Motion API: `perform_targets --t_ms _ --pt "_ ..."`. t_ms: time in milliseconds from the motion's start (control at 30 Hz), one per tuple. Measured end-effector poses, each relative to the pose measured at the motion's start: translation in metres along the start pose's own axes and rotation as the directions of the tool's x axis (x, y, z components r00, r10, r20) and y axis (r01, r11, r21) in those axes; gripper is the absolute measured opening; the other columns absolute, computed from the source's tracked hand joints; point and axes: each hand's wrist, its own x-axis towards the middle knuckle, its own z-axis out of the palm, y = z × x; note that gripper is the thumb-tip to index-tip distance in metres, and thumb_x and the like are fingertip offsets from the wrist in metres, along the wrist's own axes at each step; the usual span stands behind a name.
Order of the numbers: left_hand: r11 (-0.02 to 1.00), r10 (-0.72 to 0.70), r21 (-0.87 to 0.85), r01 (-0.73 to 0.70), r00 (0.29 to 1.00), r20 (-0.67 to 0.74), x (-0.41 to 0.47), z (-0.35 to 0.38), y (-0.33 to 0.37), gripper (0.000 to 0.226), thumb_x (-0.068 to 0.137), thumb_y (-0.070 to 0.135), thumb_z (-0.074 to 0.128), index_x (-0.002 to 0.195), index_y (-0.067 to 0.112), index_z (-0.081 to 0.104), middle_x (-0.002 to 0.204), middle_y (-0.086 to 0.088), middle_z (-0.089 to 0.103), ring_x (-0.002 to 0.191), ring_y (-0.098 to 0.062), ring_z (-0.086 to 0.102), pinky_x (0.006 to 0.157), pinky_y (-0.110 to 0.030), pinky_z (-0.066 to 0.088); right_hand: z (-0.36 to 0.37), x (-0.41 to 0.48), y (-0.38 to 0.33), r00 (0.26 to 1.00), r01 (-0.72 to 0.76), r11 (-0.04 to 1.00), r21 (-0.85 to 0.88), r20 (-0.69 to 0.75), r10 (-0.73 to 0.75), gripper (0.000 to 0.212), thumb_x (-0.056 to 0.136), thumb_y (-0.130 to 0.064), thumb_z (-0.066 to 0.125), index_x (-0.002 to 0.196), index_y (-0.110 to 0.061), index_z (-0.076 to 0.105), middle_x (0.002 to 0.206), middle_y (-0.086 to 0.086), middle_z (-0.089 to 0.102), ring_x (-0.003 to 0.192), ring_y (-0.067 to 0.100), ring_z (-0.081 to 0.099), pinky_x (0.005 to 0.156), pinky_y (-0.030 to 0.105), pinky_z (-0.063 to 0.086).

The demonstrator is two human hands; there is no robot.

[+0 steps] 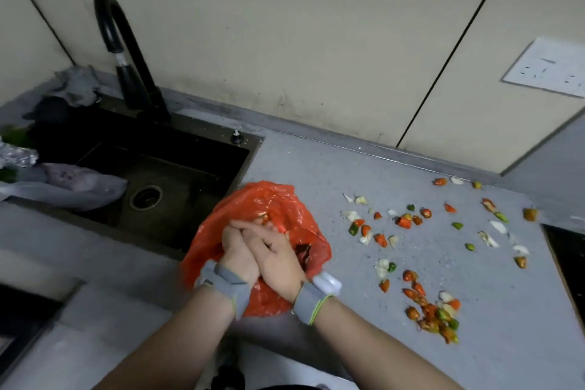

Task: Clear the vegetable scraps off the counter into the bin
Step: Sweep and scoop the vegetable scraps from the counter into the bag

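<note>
A red plastic bag [278, 199] lies open on the grey counter [316, 168] just right of the sink. My left hand [235, 252] and my right hand [277, 255] are pressed side by side over the bag's mouth, cupped around a few red and green vegetable scraps [267, 218] that show at the fingertips. More chilli and garlic scraps [406, 222] are scattered over the counter to the right. A denser pile of scraps [433, 317] sits near the front edge. What lies inside the bag is mostly hidden by my hands.
A black sink [164, 168] with a black faucet [126, 57] is at left, with a pale plastic bag [72, 185] draped over its near rim. A wall socket [547, 68] is at right. A dark cooktop edge [566, 250] borders the counter's right side.
</note>
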Motion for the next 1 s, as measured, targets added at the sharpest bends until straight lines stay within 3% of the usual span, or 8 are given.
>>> perform_targets --t_ms 67,233,333,400,567,733,900,1000 --pt "0.999 -0.038 -0.006 0.037 0.997 -0.065 -0.006 0.016 0.024 0.052 0.102 0.044 0.027 0.123 0.003 0.052 0.113 -0.017 0.054 0.107 -0.031 0.054 0.104 -0.042 0.042 -0.006 0.000 0.010 0.999 -0.026 0.996 -0.086 0.032 0.029 0.037 0.105 -0.018 0.035 0.119 -0.010 0.069 0.128 -0.001 0.066 0.119 0.008 0.058 0.112 0.031 0.038" --pt "0.943 0.203 0.274 -0.187 0.979 -0.033 -0.010 0.024 0.036 0.035 0.105 0.026 0.029 0.097 0.010 0.059 0.090 -0.009 0.058 0.081 -0.022 0.055 0.064 -0.023 0.045 -0.007 0.011 -0.021 0.986 -0.118 0.993 0.002 -0.115 0.117 0.039 0.105 -0.028 0.037 0.129 -0.013 0.064 0.134 0.005 0.064 0.125 0.017 0.056 0.113 0.034 0.037" --pt "0.953 0.115 0.271 -0.139 0.988 0.104 -0.002 0.017 0.024 0.047 0.106 0.036 0.020 0.127 0.007 0.051 0.124 -0.020 0.058 0.121 -0.036 0.053 0.090 -0.034 0.047 -0.011 -0.004 -0.023 0.998 -0.060 0.998 -0.033 -0.009 0.059 0.045 0.107 -0.027 0.035 0.133 0.004 0.054 0.140 0.025 0.052 0.132 0.036 0.045 0.113 0.041 0.031" --pt "0.973 0.057 0.217 -0.078 0.994 0.098 -0.006 0.025 0.027 0.058 0.103 0.045 0.021 0.139 0.005 0.043 0.134 -0.018 0.051 0.131 -0.033 0.046 0.109 -0.045 0.036 -0.022 -0.012 -0.008 1.000 -0.019 0.993 -0.115 0.001 0.019 0.045 0.107 -0.022 0.031 0.143 0.001 0.047 0.152 0.019 0.043 0.144 0.028 0.034 0.120 0.036 0.020" --pt "0.887 0.261 0.330 -0.322 0.941 0.217 -0.048 0.070 -0.014 0.040 0.104 0.034 0.031 0.102 0.011 0.064 0.126 -0.014 0.062 0.122 -0.023 0.056 0.105 -0.030 0.039 -0.061 -0.035 0.004 0.977 0.045 0.992 -0.115 -0.204 -0.068 0.053 0.099 -0.033 0.032 0.145 -0.014 0.049 0.156 0.000 0.040 0.145 0.005 0.031 0.122 0.025 0.018" --pt "0.833 0.203 0.403 -0.378 0.888 0.413 -0.068 0.096 -0.074 0.038 0.104 0.036 0.033 0.105 0.017 0.065 0.127 -0.008 0.063 0.122 -0.015 0.056 0.107 -0.029 0.036 -0.099 -0.080 0.031 0.961 0.068 0.998 -0.007 -0.269 -0.067 0.044 0.105 -0.018 0.034 0.148 -0.022 0.043 0.158 -0.007 0.035 0.146 0.000 0.027 0.121 0.020 0.018" --pt "0.670 0.160 0.552 -0.498 0.822 0.547 -0.057 0.097 -0.129 0.028 0.095 0.035 0.048 0.098 0.022 0.073 0.107 0.017 0.067 0.100 0.016 0.056 0.085 -0.004 0.037 -0.162 -0.127 0.112 0.843 -0.262 0.945 -0.197 -0.524 0.125 0.050 0.100 -0.028 0.038 0.149 -0.022 0.044 0.159 -0.006 0.032 0.149 0.011 0.024 0.123 0.029 0.014" --pt "0.420 0.111 0.706 -0.570 0.805 0.583 -0.035 0.074 -0.164 0.035 0.099 0.033 0.044 0.116 0.017 0.069 0.126 0.011 0.063 0.121 0.000 0.052 0.098 -0.008 0.032 -0.199 -0.172 0.160 0.674 -0.499 0.844 -0.199 -0.700 0.234 0.049 0.104 -0.026 0.044 0.150 -0.011 0.040 0.161 0.011 0.030 0.151 0.024 0.023 0.124 0.034 0.011"
